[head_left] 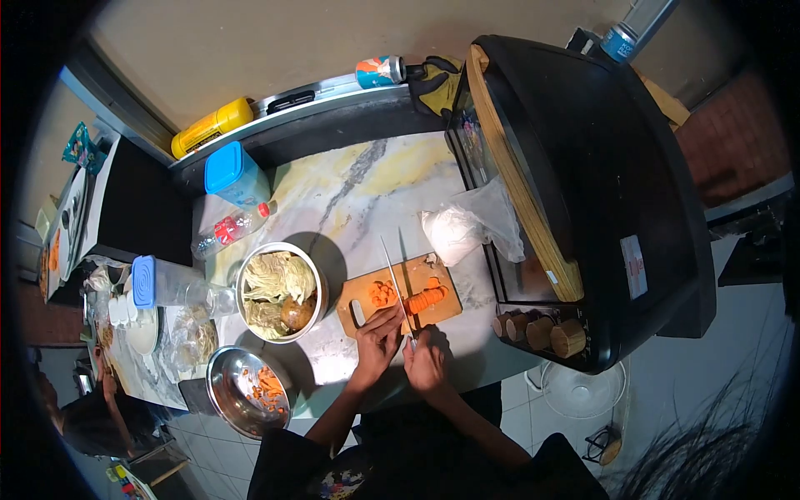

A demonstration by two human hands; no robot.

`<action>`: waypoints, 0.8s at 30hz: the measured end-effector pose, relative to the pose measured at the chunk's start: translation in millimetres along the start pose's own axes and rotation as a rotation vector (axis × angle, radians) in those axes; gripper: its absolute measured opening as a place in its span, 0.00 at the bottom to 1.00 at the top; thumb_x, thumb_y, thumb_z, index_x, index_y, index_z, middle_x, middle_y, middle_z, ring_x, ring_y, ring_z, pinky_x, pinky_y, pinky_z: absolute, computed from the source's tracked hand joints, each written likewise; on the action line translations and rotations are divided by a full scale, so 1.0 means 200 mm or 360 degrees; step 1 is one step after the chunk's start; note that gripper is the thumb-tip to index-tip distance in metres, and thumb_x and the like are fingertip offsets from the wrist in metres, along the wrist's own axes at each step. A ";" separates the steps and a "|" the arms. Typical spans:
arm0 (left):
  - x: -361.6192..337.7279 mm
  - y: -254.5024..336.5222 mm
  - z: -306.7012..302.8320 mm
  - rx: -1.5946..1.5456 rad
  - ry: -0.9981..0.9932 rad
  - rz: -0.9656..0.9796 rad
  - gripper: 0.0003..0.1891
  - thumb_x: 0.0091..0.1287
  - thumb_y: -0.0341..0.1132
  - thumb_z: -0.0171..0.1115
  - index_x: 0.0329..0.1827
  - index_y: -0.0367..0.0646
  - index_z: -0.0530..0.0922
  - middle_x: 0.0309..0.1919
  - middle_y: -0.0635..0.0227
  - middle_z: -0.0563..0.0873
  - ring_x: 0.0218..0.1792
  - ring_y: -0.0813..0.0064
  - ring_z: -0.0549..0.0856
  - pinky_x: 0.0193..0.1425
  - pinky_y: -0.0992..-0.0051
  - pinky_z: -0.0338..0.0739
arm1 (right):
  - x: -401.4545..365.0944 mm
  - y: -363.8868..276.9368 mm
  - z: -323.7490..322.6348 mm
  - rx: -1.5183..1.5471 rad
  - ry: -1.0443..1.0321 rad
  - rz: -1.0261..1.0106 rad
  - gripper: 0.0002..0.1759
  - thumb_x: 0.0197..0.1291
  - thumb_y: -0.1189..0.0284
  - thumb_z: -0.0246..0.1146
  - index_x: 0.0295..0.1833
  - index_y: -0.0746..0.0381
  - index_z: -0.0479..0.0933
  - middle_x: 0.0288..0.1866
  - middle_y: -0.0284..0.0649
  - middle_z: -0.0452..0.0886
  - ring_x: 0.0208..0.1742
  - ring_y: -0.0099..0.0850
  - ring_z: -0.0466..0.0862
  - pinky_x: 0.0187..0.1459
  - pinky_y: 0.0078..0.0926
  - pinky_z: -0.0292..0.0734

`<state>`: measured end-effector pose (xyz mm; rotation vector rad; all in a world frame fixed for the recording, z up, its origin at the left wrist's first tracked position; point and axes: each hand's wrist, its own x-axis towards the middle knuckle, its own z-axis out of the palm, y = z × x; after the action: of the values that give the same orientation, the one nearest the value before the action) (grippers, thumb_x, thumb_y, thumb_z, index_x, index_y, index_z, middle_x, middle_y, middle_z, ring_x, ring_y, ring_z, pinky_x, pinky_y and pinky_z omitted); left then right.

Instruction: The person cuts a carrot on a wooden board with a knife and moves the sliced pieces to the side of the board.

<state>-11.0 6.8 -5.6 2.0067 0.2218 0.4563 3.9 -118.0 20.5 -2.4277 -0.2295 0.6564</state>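
My right hand point(426, 363) is closed round the handle of a kitchen knife point(392, 270), its long blade pointing away from me over a wooden cutting board point(446, 314). My left hand point(379, 340) is at the near edge of the board, fingers bent and close together, tips by the blade; what they hold, if anything, is hidden. To the right of the blade lies a row of sliced carrot point(427, 300). Small chopped carrot pieces point(382, 293) sit to its left. A clear plastic bag with white contents point(454, 233) rests beyond the board.
A white-rimmed bowl of cabbage point(319, 321) and a steel bowl with carrot pieces point(218, 404) stand to the left. A black oven point(608, 208) borders the right. Behind are a plastic bottle point(229, 231) and a blue-lidded container point(242, 179). Another person point(104, 421) is at far left.
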 end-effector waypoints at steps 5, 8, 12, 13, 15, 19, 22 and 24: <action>-0.01 0.00 0.00 0.0060 0.0012 0.0023 0.19 0.56 0.16 0.57 0.51 0.36 0.82 0.51 0.53 0.84 0.51 0.55 0.84 0.58 0.68 0.77 | -0.01 0.01 0.04 -0.0003 0.0115 -0.0039 0.19 0.67 0.61 0.54 0.51 0.66 0.65 0.34 0.67 0.78 0.39 0.66 0.77 0.44 0.61 0.71; -0.01 0.00 0.01 0.0037 0.0018 0.0008 0.19 0.56 0.16 0.58 0.51 0.36 0.83 0.51 0.53 0.84 0.51 0.56 0.84 0.57 0.68 0.77 | 0.00 0.03 0.06 0.0024 0.0144 -0.0036 0.18 0.67 0.62 0.54 0.49 0.67 0.65 0.34 0.67 0.78 0.40 0.66 0.77 0.44 0.61 0.71; 0.00 0.00 0.00 0.0101 0.0018 0.0068 0.19 0.56 0.16 0.58 0.51 0.36 0.83 0.51 0.54 0.85 0.51 0.56 0.84 0.57 0.68 0.77 | 0.00 -0.01 0.00 0.0025 0.0062 -0.0017 0.18 0.68 0.62 0.54 0.48 0.68 0.66 0.33 0.66 0.78 0.39 0.65 0.78 0.43 0.60 0.72; 0.00 0.00 0.01 0.0096 0.0018 0.0060 0.18 0.57 0.17 0.58 0.50 0.36 0.83 0.50 0.53 0.85 0.51 0.56 0.85 0.57 0.69 0.77 | 0.00 0.00 0.01 0.0017 0.0080 -0.0048 0.18 0.68 0.62 0.53 0.47 0.68 0.66 0.33 0.66 0.78 0.38 0.65 0.78 0.42 0.59 0.72; 0.00 0.01 0.00 0.0095 0.0018 0.0054 0.17 0.58 0.17 0.58 0.50 0.36 0.83 0.50 0.53 0.85 0.51 0.57 0.85 0.57 0.69 0.77 | 0.00 -0.01 0.00 0.0011 0.0099 -0.0083 0.17 0.68 0.63 0.53 0.47 0.68 0.66 0.32 0.65 0.78 0.37 0.64 0.78 0.41 0.59 0.72; 0.02 0.06 -0.02 0.0049 0.0054 -0.0029 0.13 0.60 0.21 0.61 0.48 0.34 0.83 0.49 0.53 0.85 0.49 0.57 0.85 0.56 0.69 0.78 | 0.01 -0.01 -0.01 0.0039 0.0103 -0.0093 0.17 0.68 0.63 0.53 0.46 0.68 0.66 0.31 0.64 0.78 0.37 0.63 0.79 0.40 0.59 0.73; 0.08 0.16 -0.09 0.0118 0.0120 0.0020 0.10 0.61 0.23 0.63 0.45 0.34 0.84 0.45 0.54 0.86 0.46 0.58 0.86 0.52 0.69 0.79 | 0.00 -0.01 -0.01 0.0017 0.0112 -0.0073 0.16 0.68 0.63 0.54 0.46 0.67 0.66 0.31 0.64 0.79 0.36 0.63 0.79 0.40 0.59 0.73; 0.16 0.21 -0.13 0.0183 0.0165 0.0082 0.09 0.61 0.23 0.64 0.44 0.33 0.84 0.43 0.54 0.87 0.43 0.59 0.86 0.50 0.69 0.80 | 0.00 -0.02 0.00 0.0010 0.0118 -0.0062 0.16 0.68 0.63 0.54 0.45 0.67 0.67 0.31 0.64 0.79 0.36 0.63 0.79 0.39 0.59 0.73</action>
<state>6.1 19.3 49.0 2.1073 0.2662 0.5930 3.9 -115.3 23.9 -2.4302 -0.2438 0.5483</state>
